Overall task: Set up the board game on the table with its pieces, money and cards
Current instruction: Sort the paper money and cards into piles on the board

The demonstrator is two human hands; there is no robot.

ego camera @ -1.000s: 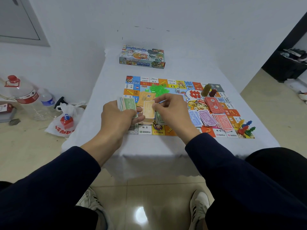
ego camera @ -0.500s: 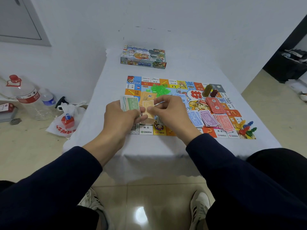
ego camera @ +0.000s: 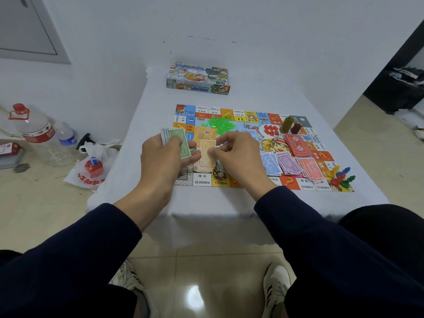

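The colourful game board (ego camera: 254,117) lies flat on the white table (ego camera: 149,111). My left hand (ego camera: 163,159) grips a stack of paper money (ego camera: 181,143) with a green note on top. My right hand (ego camera: 236,152) pinches a single orange note (ego camera: 207,151) just above a small pile of orange notes (ego camera: 204,167) on the board. Sorted piles lie to the right: blue notes (ego camera: 270,166), purple notes (ego camera: 289,162), pink notes (ego camera: 309,168) and red cards (ego camera: 297,144). Green plastic houses (ego camera: 221,123), orange cards (ego camera: 203,134), a die (ego camera: 247,125) and coloured pawns (ego camera: 341,176) sit on the board.
The game box (ego camera: 198,78) stands at the table's far end. Two upright blocks (ego camera: 291,126) stand on the board's right part. On the floor to the left are a large water bottle (ego camera: 36,134), a small bottle (ego camera: 66,138) and a white plastic bag (ego camera: 91,166).
My right hand drew the orange note off the stack and lowered it toward the orange pile. My left hand kept hold of the stack and barely moved.
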